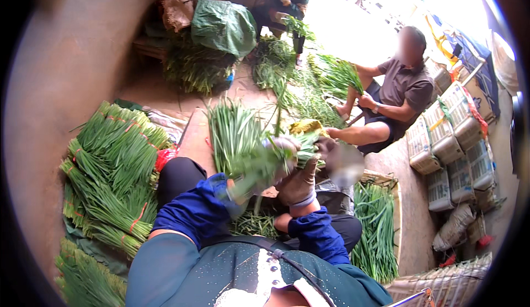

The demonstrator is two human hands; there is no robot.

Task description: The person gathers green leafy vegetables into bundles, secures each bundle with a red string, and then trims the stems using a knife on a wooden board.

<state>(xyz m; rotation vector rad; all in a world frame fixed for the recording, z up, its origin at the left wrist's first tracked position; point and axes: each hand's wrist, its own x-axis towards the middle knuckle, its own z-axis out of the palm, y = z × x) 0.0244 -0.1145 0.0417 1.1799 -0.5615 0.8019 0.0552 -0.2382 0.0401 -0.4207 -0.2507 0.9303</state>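
Note:
A motion-blurred bunch of garlic chives (251, 169) lies across my left forearm. My left hand (282, 148), in a pale glove and smeared by motion, is closed round it. Close beside it, my right hand (300, 188) wears a brownish glove, its thumb pointing up. Its fingers are partly hidden, and it touches the green stalks (307, 146) between the hands. Just beyond my left hand, more loose chives (229, 127) lie on a board (196, 133). Cut green scraps (254, 224) are below my hands, between my knees.
Banded chive bundles (113, 169) are stacked at left. A crate of chives (375, 224) stands at right, with white plastic crates (455, 125) piled beyond. One person (406, 94) sits ahead right holding greens; another person (281, 3) sits farther back. A green sack (223, 25) covers a heap.

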